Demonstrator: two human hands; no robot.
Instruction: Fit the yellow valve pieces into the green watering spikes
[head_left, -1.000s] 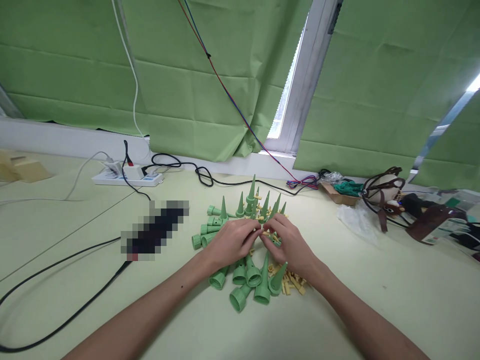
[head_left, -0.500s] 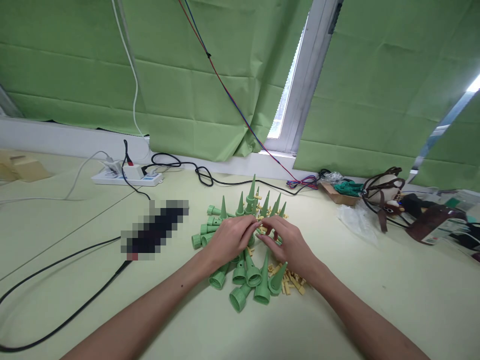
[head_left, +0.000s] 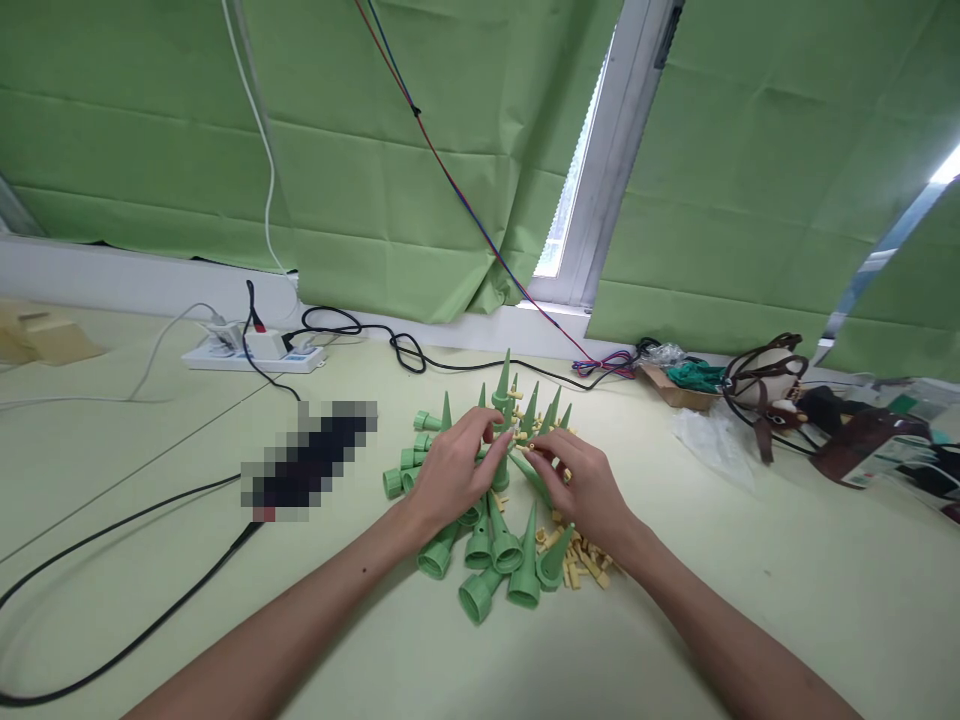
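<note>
Pale-green table [head_left: 750,520], green curtains [head_left: 360,150] behind; L fingers [head_left: 480,426] tight round cone [head_left: 500,472]; R fingers [head_left: 551,447] on peg [head_left: 526,446]

Green cones [head_left: 504,385] stand points-up on the far side of the pile, barring a straight reach toward the window. More of them, with yellow pegs [head_left: 581,568], crowd the near side. To the right the table [head_left: 750,570] lies bare up to a plastic bag [head_left: 709,435]. On the left a black cable [head_left: 135,630] crosses.

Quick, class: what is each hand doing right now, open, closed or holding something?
Left hand: closed on a green cone.
Right hand: pinching a small yellow piece.
</note>
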